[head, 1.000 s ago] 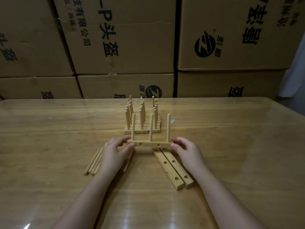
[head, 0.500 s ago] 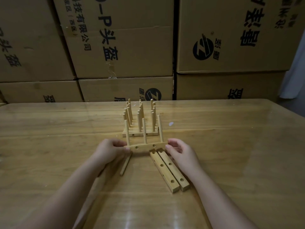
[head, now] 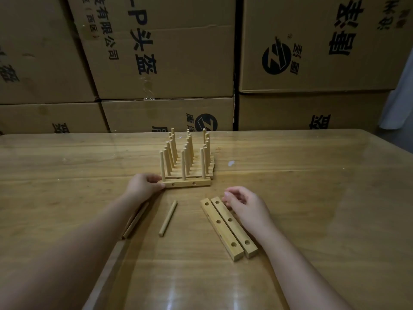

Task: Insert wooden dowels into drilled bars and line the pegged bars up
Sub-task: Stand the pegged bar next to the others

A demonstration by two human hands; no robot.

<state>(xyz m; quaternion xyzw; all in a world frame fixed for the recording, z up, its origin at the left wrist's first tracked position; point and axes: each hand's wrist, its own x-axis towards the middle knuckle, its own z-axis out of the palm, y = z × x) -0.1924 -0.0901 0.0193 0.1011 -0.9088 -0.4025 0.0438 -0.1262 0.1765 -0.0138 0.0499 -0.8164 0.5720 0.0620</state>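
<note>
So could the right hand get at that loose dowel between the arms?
Probably yes. The right hand seems to hold nothing, and only the two flat drilled bars lie between it and the loose dowel; it could pass over them. The left hand grips the pegged bar.

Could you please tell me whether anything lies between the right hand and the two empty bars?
Nothing visible does. The right hand is right beside the far end of the empty bars. The loose dowel lies on their other side, to the left.

Glossy wooden table (matt pale-wood bars)
</note>
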